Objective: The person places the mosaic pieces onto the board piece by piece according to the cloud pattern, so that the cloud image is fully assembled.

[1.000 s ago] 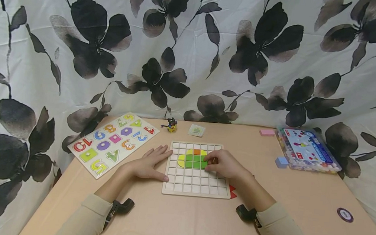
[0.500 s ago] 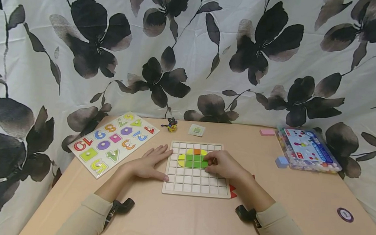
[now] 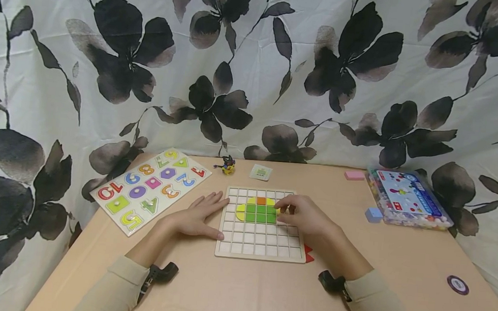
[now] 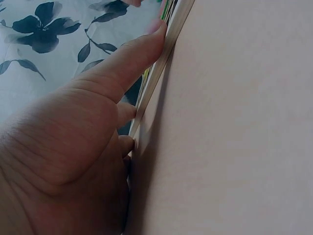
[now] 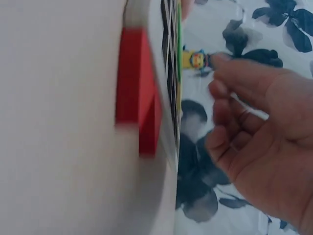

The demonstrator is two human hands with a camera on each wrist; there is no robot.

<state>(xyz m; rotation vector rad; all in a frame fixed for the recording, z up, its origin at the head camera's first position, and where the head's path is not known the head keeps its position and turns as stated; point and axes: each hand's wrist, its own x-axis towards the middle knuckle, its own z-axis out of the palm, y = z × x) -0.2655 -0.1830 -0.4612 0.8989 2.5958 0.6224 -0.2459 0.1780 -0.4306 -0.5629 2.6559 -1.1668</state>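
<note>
From where I stood, a square, pale grid board (image 3: 261, 236) lay near the middle of the light wood-coloured table (image 3: 241, 293). The left hand (image 3: 196, 218) had its fingers spread, thumb and fingertips touching the board's left edge. The right hand (image 3: 303, 214) was poised over the board's right side, fingers loosely bent and thumb apart from them, just above the surface. In the far half of the grid sat a patch of green, yellow and orange pieces (image 3: 260, 217), with rows of pale squares on its near side. A red pointed piece (image 3: 308, 254) was just beside the board's right edge; I could not tell whether they touched. On the left, a white board of coloured numbers (image 3: 150, 191) slanted close to the left forearm. Well apart on the right, a clear plastic case with a blue cover (image 3: 409, 199) reached the table's edge.
</note>
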